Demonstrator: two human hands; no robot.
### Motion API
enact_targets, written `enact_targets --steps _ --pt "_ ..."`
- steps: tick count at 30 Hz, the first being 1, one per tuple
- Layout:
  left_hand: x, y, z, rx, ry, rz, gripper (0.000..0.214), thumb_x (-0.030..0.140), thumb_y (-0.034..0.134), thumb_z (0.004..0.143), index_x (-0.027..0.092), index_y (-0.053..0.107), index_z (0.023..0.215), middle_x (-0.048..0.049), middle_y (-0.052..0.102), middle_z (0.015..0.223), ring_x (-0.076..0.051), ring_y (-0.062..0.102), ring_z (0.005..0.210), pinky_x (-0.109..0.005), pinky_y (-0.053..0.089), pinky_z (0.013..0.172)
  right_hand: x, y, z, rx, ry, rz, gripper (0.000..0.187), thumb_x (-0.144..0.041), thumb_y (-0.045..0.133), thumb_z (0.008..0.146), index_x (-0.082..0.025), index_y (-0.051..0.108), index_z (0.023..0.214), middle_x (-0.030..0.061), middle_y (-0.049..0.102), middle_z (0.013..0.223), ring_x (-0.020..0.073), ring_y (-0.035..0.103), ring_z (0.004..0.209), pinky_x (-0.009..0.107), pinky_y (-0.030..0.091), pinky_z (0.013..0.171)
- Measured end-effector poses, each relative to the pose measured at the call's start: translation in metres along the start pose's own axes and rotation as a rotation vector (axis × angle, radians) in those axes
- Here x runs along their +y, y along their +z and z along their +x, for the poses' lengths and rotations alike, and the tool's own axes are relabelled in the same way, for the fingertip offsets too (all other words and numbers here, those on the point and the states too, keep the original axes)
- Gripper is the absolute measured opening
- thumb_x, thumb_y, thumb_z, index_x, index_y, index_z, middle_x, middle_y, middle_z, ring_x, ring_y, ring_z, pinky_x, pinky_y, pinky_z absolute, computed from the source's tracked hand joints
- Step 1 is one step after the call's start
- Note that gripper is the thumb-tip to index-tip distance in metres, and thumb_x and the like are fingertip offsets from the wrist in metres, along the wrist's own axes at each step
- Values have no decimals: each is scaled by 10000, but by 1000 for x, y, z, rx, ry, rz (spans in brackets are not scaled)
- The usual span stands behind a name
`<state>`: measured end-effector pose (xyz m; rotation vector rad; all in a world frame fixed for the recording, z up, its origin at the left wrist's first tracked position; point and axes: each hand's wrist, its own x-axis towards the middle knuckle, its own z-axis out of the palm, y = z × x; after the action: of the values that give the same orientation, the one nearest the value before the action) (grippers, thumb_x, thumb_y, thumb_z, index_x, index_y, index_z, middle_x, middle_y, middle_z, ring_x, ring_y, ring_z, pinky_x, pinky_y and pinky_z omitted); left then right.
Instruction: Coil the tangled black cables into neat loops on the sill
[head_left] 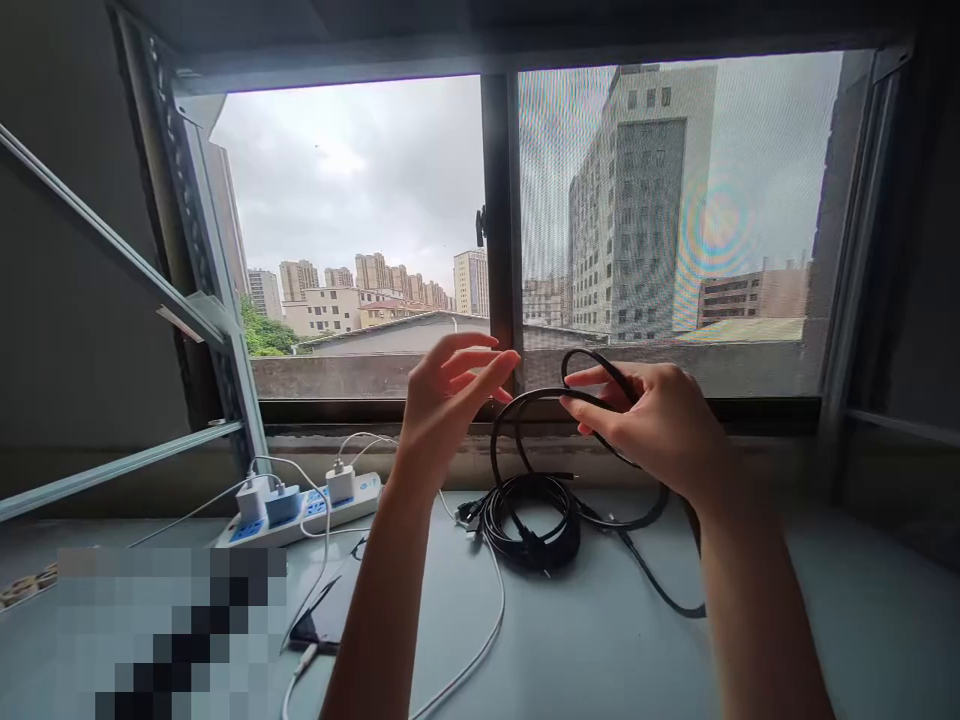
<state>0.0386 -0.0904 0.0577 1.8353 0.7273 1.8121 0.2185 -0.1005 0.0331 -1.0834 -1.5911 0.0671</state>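
Note:
My right hand (652, 420) is raised in front of the window, its fingers pinched round a loop of black cable (525, 440). The cable hangs down from the hand to a coiled bundle (532, 520) lying on the grey table (615, 640), and a loose end trails off to the right. To the left of that loop, my left hand (450, 395) is held up with its fingers spread and slightly curled, holding nothing, its fingertips close to the cable.
A white power strip (300, 510) with several white chargers plugged in lies at the back left. White cables (480, 620) run across the table towards me, one to a dark phone (322, 615). A window (495, 230) and a metal frame (112, 260) stand behind.

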Motion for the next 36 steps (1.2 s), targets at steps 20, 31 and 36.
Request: enact_targets --steps 20,31,36 --pt "-45 33 -3 -335 -83 -83 351 349 621 803 172 672 1102 -63 711 879 -175 658 811 -248 497 701 -34 -28 -31 111 -77 72 266 -487 696 712 -225 716 674 -55 377 390 57 288 328 202 205 291" --pt "-38 35 -7 -336 -164 -231 269 379 685 742 188 696 931 -34 719 889 -175 658 871 -245 477 771 -25 -37 -30 -5 7 203 317 -505 728 679 -224 762 821 -70 350 428 35 323 319 150 221 274" --pt "-43 37 -7 -288 -192 -197 475 484 628 757 170 512 420 2 519 416 -113 576 491 -225 438 568 -24 -34 -29 0 4 144 305 -492 726 695 -236 759 858 -48 491 424 50 417 322 134 278 278"
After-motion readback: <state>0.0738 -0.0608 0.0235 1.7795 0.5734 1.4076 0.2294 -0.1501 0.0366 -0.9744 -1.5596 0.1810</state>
